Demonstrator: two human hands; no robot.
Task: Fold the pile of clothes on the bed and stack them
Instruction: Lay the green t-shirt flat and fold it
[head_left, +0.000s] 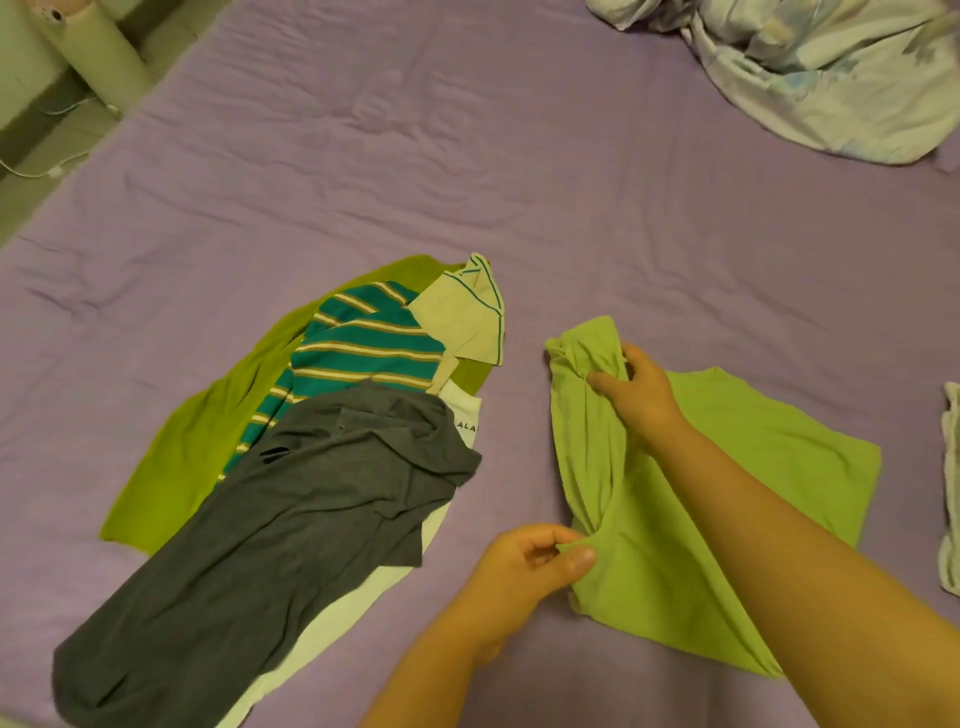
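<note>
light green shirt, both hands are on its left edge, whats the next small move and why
Probably carry the gathered left edge across toward the flat right half. The right hand grips the bunched top corner of the light green shirt, the left hand pinches the lower edge, and the rest lies spread.

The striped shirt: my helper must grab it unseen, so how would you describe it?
On the purple bed sheet, look at the clothes pile left of both hands. The striped shirt lies near its far end, partly under the dark grey garment. It alone is teal with cream and tan stripes and a beige collar.
</note>
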